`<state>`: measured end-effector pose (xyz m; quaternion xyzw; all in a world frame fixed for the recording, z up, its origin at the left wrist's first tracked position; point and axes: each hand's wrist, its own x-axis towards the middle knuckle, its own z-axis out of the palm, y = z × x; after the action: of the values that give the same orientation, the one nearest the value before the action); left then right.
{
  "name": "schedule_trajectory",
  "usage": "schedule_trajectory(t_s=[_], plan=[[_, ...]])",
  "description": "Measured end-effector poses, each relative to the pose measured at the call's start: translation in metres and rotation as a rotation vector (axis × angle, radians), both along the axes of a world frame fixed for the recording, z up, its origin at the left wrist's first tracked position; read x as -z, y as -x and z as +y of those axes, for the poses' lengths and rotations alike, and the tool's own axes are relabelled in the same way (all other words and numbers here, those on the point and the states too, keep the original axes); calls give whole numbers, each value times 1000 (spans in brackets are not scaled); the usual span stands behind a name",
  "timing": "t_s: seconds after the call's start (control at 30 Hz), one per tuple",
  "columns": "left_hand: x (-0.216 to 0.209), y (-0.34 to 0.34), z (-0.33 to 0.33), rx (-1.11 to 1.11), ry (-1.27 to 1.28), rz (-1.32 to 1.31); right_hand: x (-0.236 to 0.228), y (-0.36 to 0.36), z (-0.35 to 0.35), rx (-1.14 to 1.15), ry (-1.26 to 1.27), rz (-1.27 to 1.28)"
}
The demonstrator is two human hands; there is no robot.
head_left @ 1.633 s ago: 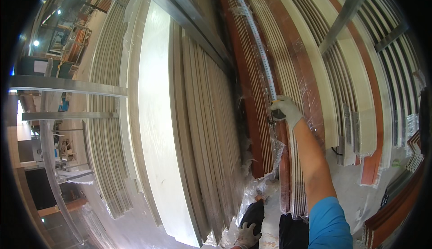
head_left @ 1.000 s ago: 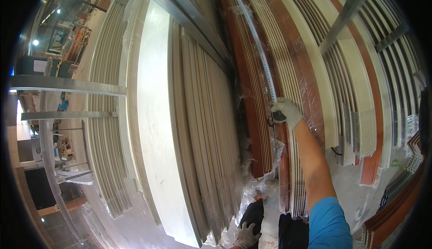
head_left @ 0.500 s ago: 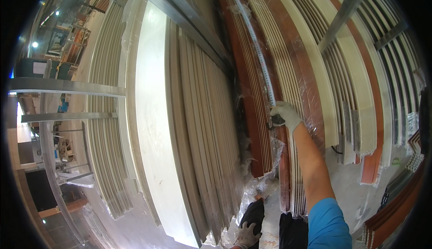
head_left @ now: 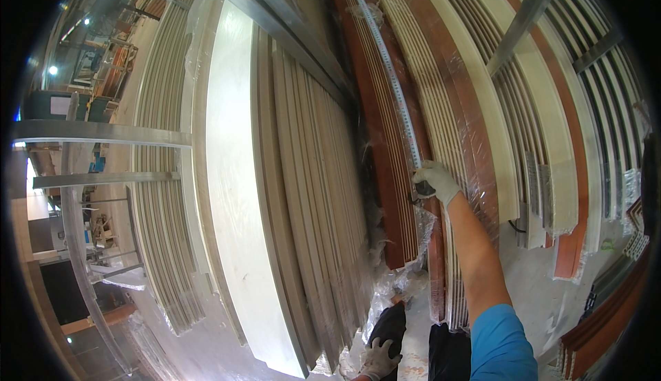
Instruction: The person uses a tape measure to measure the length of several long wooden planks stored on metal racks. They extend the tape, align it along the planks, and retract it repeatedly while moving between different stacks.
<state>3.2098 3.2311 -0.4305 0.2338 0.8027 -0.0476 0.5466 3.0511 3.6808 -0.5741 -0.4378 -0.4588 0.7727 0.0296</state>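
Observation:
My right hand [head_left: 441,183], in a pale work glove, is closed around a dark tape measure [head_left: 424,188]. From it a long white blade [head_left: 394,85] runs away from me over the stacked boards, and its far end is out of sight. Under the blade lie reddish-brown boards [head_left: 392,223] with pale edges, partly wrapped in clear plastic film [head_left: 421,233]. Low in the picture my left hand [head_left: 379,359], also gloved, rests with fingers spread on my black-clothed leg [head_left: 389,326]. It holds nothing.
Stacked beige boards [head_left: 303,174] and a wide white board [head_left: 237,174] stretch along the left. Metal rack bars [head_left: 103,132] jut out there, and a steel beam [head_left: 275,16] crosses above. More cream and brown stacks [head_left: 544,140] lie right. Crumpled plastic [head_left: 382,295] hangs near my legs.
My right hand and the tape measure have shifted very slightly toward me. My left hand stays on my leg.

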Motion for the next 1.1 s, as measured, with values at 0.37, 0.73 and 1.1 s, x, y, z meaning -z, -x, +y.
schedule_trajectory(t_s=[0.37, 0.73, 1.1], plan=[[-2, 2, 0, 14, -15, 4, -11, 2, -3, -17, 28, -52], [0, 2, -2, 12, -5, -7, -22, 22, 25, 15, 55, 13], [6, 0, -3, -1, 57, -30, -48, 28, 35, 89, 9, -20]])
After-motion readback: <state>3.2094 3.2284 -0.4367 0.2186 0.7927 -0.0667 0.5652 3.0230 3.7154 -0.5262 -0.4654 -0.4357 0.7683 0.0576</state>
